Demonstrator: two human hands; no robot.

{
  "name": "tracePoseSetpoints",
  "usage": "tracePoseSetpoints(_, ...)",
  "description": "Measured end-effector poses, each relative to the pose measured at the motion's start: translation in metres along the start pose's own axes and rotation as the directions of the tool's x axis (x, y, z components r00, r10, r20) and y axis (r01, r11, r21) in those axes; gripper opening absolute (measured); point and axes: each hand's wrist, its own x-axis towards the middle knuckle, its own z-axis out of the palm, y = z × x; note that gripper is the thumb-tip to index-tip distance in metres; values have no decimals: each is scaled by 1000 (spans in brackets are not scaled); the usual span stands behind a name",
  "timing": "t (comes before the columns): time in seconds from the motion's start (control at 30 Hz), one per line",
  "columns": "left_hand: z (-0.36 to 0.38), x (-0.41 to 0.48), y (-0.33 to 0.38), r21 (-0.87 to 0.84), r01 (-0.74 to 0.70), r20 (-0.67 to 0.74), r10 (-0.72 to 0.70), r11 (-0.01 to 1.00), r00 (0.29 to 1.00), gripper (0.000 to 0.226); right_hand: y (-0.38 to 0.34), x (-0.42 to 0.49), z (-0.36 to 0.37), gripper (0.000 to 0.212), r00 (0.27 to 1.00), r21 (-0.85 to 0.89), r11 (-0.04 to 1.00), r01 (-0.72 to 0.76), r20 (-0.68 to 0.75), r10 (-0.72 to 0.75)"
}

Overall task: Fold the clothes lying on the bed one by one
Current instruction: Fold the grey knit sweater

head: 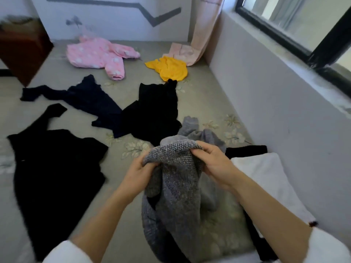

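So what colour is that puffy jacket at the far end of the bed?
The jacket is pink with white spots, seen clearly in the head view.

Two bare forearms in view, white sleeves [64, 251] pushed up near the elbows; left hand [138, 171] and right hand [212, 162] wear no rings or watch.

Soft daylight enters from the window [296, 21] at the upper right of the frame, leaving the scene rather dim and bluish. Dark garments lose all detail. Wide-angle distortion bends the edges, and the lower corners are blurred.
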Motion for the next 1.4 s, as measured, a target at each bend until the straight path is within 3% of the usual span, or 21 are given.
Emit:
tracePoseSetpoints(0.1, -36, -37, -17, -198, 295, -54, -310, 935, 949, 24, 47, -33, 32, 18, 989, -79, 987, -142, 15, 144)
tracePoseSetpoints(0.23, -76, -75, -36, -270, 443, -20, -465, 855, 885, 11, 104, -49, 53, 12, 932, -325, 886, -331, 35, 361)
tracePoseSetpoints(0.27, -86, -80, -39, -195, 452, 5, -460, 871, 888, 16, 115, -50, 52, 12, 909, -351, 852, -388, 10, 418)
tracePoseSetpoints(0.33, -104, -85, -47, 125, 451, 95, -463, 884, 881, 12, 132, -50, 47, 13, 855, -320, 801, -506, -59, 516)
tracePoseSetpoints(0.43, -120, -82, -72, 573, 443, 134, -612, 689, 779, 20, 151, -53, 33, 15, 791, -267, 745, -611, -165, 589)
tracePoseSetpoints(0.53, -118, -76, -99, 728, 441, 125, -734, 525, 667, 18, 163, -53, 20, 15, 758, -233, 722, -652, -213, 616)
tracePoseSetpoints(0.6, -103, -72, -108, 833, 362, 149, -799, 419, 583, 17, 175, -49, 12, 14, 732, -221, 698, -681, -241, 638)
tracePoseSetpoints(0.67, -83, -60, -120, 875, 285, 193, -822, 392, 535, 37, 189, -41, 6, 15, 710, -222, 677, -702, -279, 646)
tracePoseSetpoints(0.73, -63, -40, -137, 833, 341, 200, -813, 435, 547, 55, 203, -31, 1, 14, 695, -252, 649, -718, -317, 645)
tracePoseSetpoints(0.8, -44, -13, -149, 763, 414, 124, -741, 497, 660, 61, 217, -23, -4, 11, 680, -283, 620, -731, -362, 637)
tracePoseSetpoints(0.9, -19, 30, -158, 779, 336, -22, -512, 530, 859, 68, 231, -9, -9, 25, 640, -266, 586, -765, -413, 648)
tracePoseSetpoints(1.0, -2, 71, -163, 875, 175, -16, -334, 452, 942, 76, 246, 10, -12, 26, 598, -241, 555, -796, -448, 664)
tracePoseSetpoints(1.1, 8, 103, -173, 958, 4, 80, -279, 287, 957, 83, 266, 25, -14, 31, 595, -212, 569, -795, -459, 660)
tracePoseSetpoints(1.2, 11, 123, -187, 987, -143, 161, -349, 77, 923, 83, 284, 29, -15, 28, 559, -184, 542, -820, -458, 691)
tracePoseSetpoints(1.27, 11, 129, -193, 964, -251, 200, -390, -84, 899, 69, 289, 26, -12, 8, 555, -210, 516, -831, -389, 735)
tracePoseSetpoints(1.3, 10, 131, -193, 937, -317, 232, -419, -145, 878, 55, 292, 25, -9, 11, 558, -211, 517, -829, -366, 745)
tracePoseSetpoints(1.33, 9, 131, -193, 918, -359, 250, -456, -168, 854, 42, 294, 25, -6, 17, 575, -211, 536, -818, -354, 738)
tracePoseSetpoints(1.4, 0, 130, -193, 933, -347, 258, -488, -99, 834, 33, 290, 28, -5, 25, 612, -190, 587, -787, -360, 704)
